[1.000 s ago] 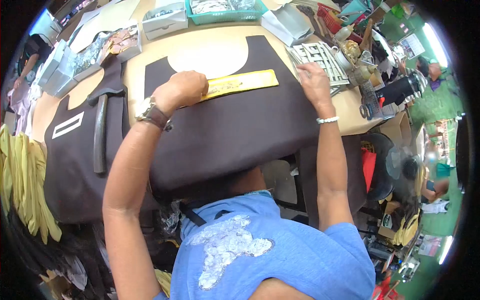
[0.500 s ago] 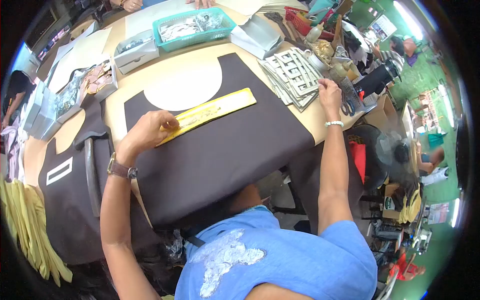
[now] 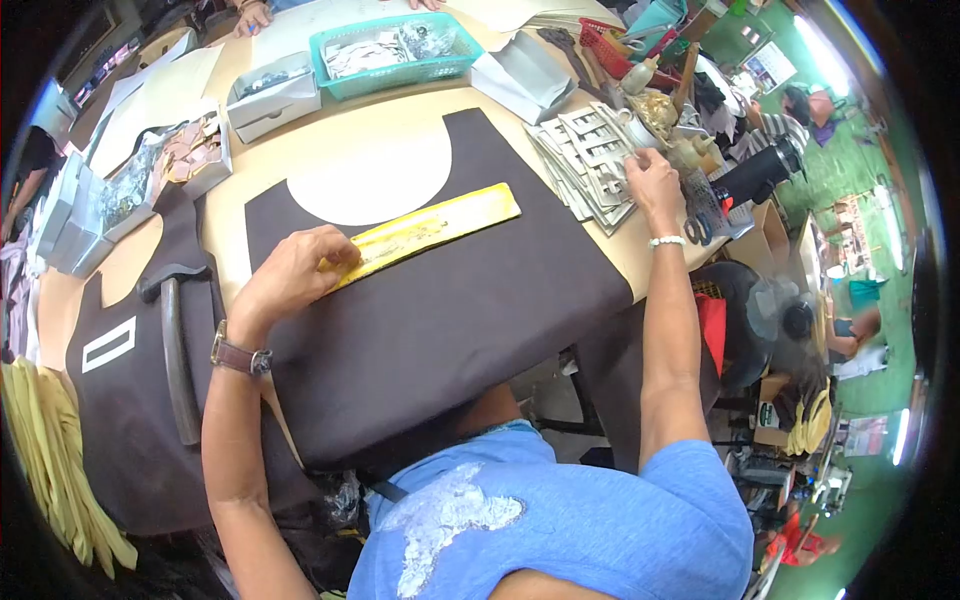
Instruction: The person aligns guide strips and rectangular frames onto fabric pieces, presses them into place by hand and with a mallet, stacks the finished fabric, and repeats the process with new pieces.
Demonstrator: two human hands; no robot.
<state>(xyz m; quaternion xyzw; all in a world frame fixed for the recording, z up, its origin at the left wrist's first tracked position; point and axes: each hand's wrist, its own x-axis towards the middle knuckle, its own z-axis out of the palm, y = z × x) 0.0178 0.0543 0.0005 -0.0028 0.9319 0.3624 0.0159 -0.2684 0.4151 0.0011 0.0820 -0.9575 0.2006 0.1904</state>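
Note:
My left hand (image 3: 302, 268) is closed on the near left end of a flat yellow strip (image 3: 435, 228) with worn markings. The strip lies slanting across a dark brown fabric piece (image 3: 430, 330), which has a round neck cutout and hangs over the table's front edge. At the right, my right hand (image 3: 655, 188) has its fingers pinched together at the edge of a stack of pale rectangular frames (image 3: 583, 160). It seems to grip one of the top frames; the fingertips are partly hidden.
A hammer (image 3: 178, 350) lies on another dark fabric piece (image 3: 120, 430) at left, beside yellow cloth strips (image 3: 50, 450). Behind stand a turquoise basket (image 3: 400, 75), white boxes (image 3: 270, 105) and a red basket (image 3: 610, 55). Scissors (image 3: 698, 228) lie right. Another person's hand (image 3: 252, 18) shows at the far edge.
My right hand has moved a little left and over the frame stack, its fingertips now on the frames. My left hand stays on the yellow strip. The view has shifted slightly.

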